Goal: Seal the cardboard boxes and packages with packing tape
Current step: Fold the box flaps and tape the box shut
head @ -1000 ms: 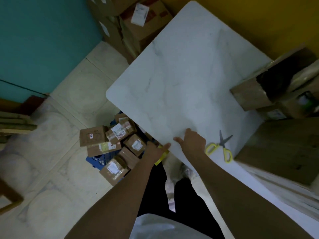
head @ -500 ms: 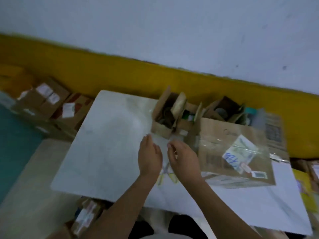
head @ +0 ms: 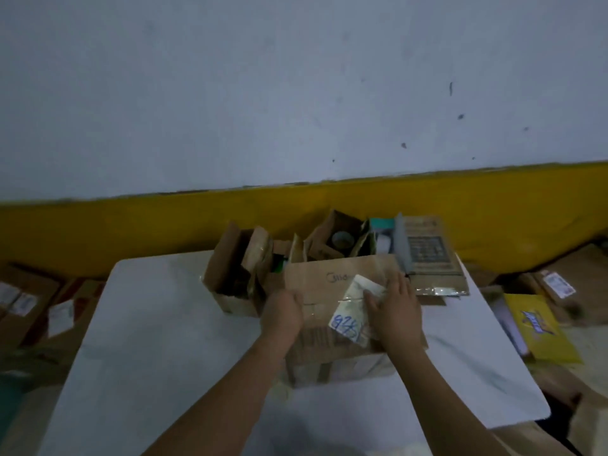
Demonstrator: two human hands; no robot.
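Free table room left; open boxes behind

- One white marbled table.
- Two hands: left hand, right hand.
- One closed cardboard box.
- Two open cardboard boxes: left open box, back open box.
- One printed carton.
- One apparent tape roll.
- One white label with blue writing.
- One yellow package.
- Labelled floor boxes: at least one on the left and one on the right; the rest are too dim to count.
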